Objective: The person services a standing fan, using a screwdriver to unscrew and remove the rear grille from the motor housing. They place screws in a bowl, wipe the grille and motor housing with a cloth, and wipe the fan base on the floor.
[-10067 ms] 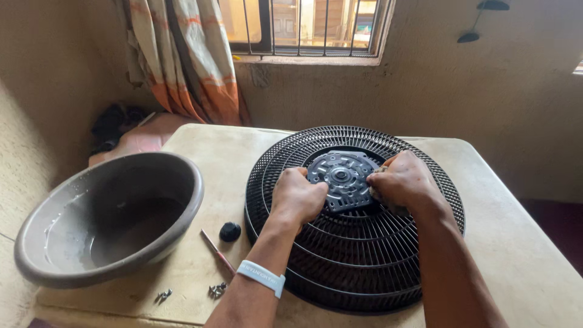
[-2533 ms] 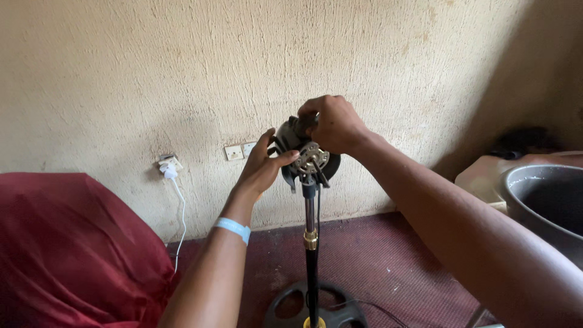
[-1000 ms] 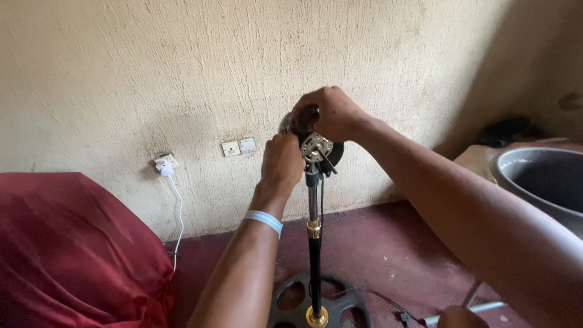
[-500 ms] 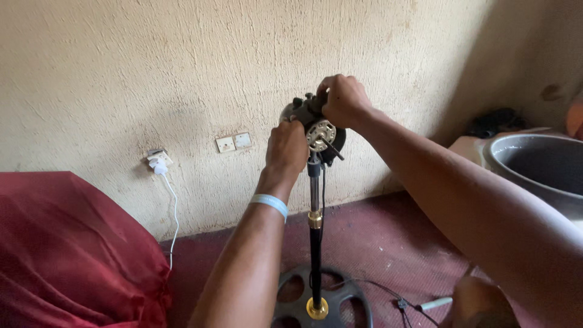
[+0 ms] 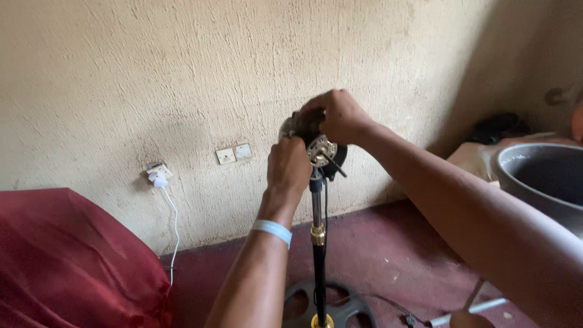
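Bare forearms, no sleeves; light-blue wristband (image 5: 272,232) on left wrist

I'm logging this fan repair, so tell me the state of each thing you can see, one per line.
Fan motor head: bare, mounted atop the pole.
Stand pole: upright on its round base.
Left hand: closed on the motor head.
Right hand: gripping its top.
White wall plug: plugged in, cord hanging.
Grey basin: upright.

A bare fan motor (image 5: 316,143), dark with a round metal front plate, sits upright atop a black pole (image 5: 318,243); its back seems hidden.
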